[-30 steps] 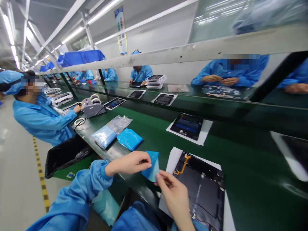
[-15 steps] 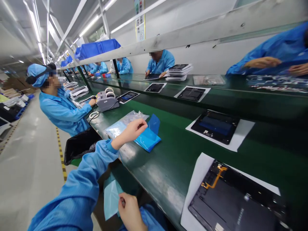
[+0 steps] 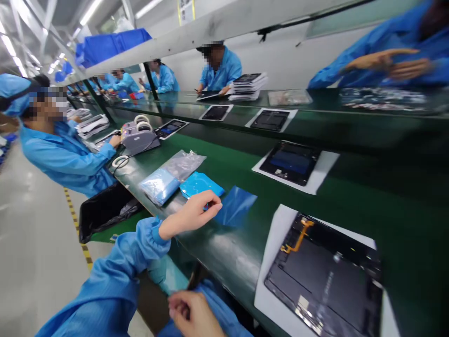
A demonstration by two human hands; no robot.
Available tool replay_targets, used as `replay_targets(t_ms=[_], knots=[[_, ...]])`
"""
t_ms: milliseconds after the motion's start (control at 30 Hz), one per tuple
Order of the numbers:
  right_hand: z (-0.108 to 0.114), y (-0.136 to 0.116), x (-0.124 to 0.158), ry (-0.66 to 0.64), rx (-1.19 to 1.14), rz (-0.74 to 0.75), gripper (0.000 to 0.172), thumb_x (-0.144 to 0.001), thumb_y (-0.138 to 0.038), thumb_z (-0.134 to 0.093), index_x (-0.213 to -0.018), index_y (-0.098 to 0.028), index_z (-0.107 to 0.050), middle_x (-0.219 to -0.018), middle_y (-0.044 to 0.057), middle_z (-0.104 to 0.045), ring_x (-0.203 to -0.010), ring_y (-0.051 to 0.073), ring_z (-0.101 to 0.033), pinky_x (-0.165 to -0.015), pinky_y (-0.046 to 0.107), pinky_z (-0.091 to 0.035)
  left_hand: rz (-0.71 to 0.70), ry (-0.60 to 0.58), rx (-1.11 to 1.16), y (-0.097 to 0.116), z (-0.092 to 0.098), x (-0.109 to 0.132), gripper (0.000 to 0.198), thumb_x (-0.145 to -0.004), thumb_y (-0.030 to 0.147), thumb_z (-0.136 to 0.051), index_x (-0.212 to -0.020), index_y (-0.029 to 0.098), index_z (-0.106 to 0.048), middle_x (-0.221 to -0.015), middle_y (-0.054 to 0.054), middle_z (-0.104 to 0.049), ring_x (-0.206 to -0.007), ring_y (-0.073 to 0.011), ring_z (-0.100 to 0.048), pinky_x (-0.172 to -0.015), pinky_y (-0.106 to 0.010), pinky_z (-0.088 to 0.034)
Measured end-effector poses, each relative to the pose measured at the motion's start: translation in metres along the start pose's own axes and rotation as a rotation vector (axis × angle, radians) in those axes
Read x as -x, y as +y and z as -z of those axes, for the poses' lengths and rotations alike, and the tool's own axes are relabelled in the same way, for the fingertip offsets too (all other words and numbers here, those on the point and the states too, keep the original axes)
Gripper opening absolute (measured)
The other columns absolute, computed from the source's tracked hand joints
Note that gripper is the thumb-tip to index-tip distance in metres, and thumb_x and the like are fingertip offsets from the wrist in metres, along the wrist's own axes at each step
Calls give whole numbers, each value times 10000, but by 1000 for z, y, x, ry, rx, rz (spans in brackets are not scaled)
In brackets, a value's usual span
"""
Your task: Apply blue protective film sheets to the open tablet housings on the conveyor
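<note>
My left hand (image 3: 194, 211) is closed in a pinch at the near edge of a thin, see-through blue film sheet (image 3: 237, 206), held over the green bench. Just beyond it lies a stack of bright blue film sheets (image 3: 200, 184), beside a clear plastic bag with a pale blue pack (image 3: 160, 185). Low in front of me, below the bench edge, my right hand (image 3: 196, 314) has its fingers curled; what they hold, if anything, is hidden. A pale blue film (image 3: 169, 275) shows just behind it, partly covered by my left sleeve. An opened tablet (image 3: 328, 281) with an orange flex cable rests on white paper to the right.
More tablets (image 3: 291, 161) lie on paper along the bench (image 3: 351, 201). A grey tape dispenser (image 3: 138, 136) and a tape roll (image 3: 120, 161) stand further left. A black-lined bin (image 3: 105, 210) is beside the bench. A co-worker (image 3: 66, 150) sits left; others work across the raised shelf.
My left hand has drawn the blue film off the stack, toward the right. The pale blue film by my right hand now sits further behind it. The camera view has shifted rightward.
</note>
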State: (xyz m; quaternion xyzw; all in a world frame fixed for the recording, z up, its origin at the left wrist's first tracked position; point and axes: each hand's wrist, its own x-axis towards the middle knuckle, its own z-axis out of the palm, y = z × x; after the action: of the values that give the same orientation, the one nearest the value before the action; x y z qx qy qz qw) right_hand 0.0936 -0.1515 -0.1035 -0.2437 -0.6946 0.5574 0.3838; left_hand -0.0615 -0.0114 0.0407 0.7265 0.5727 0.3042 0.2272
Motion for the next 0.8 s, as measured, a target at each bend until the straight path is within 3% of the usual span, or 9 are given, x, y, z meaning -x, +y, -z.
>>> replay_targets(t_ms=[67,100,167,200,267,433,667,733,800], knots=[[43,-40,10,-53,-36,52,245,-681,-469,-848,-899,-569,-798,-656,-159,-760,-435,200,-697,-413,261,-562,-30,-28,21,11,-13,10,188,-1008,373,-507,-885,252,-580,-909,-69,-682,-805,-201,-608,-778,-361,-519],[66,-60,11,67,6,25,273,-757,-368,-791,-965,-545,-813,-763,-120,-811,-552,225,-766,-524,298,-639,-57,-55,29,17,-21,16,177,-996,366,-511,-876,257,-579,-891,-68,-679,-800,-206,-614,-771,-369,-521],[109,-95,6,436,130,-141,198,-872,-283,-720,-957,-418,-837,-854,-29,-839,-692,236,-808,-676,327,-691,-125,-129,52,31,-37,27,153,-968,351,-527,-849,268,-575,-841,-59,-672,-781,-216,-624,-747,-383,-524],[126,-106,2,526,158,-206,154,-884,-306,-729,-979,-347,-843,-885,19,-845,-720,239,-812,-682,317,-690,-155,-167,69,37,-45,31,141,-954,346,-539,-838,277,-577,-825,-54,-672,-779,-224,-631,-741,-394,-528],[151,-117,-3,515,104,-280,233,-891,-385,-751,-1055,-245,-839,-917,76,-850,-729,235,-813,-671,304,-686,-217,-230,96,49,-61,38,119,-929,339,-563,-821,299,-590,-819,-51,-682,-784,-241,-648,-741,-421,-537],[161,-111,5,490,46,-320,357,-896,-453,-774,-1072,-146,-821,-852,87,-836,-710,212,-801,-695,302,-686,-411,-255,81,68,-86,40,107,-939,241,-558,-857,282,-614,-824,-47,-722,-775,-231,-671,-724,-407,-535],[169,-108,15,525,196,-234,222,-958,-353,-727,-1029,-175,-838,-903,71,-845,-723,194,-790,-712,299,-671,-517,-353,151,76,-79,30,173,-990,164,-527,-1080,248,-648,-944,-33,-758,-872,-180,-704,-805,-320,-582],[173,-108,17,526,295,-181,171,-979,-292,-710,-1017,-183,-836,-906,61,-844,-744,188,-792,-735,289,-665,-534,-269,82,76,-75,28,224,-992,129,-531,-1143,254,-638,-984,-32,-753,-916,-176,-708,-841,-310,-586],[178,-109,18,520,410,-90,164,-999,-204,-675,-1030,-180,-834,-951,69,-844,-833,186,-807,-803,275,-659,-531,-87,-78,75,-71,23,241,-1008,169,-587,-1228,254,-636,-1068,-60,-741,-975,-198,-697,-878,-338,-579]])
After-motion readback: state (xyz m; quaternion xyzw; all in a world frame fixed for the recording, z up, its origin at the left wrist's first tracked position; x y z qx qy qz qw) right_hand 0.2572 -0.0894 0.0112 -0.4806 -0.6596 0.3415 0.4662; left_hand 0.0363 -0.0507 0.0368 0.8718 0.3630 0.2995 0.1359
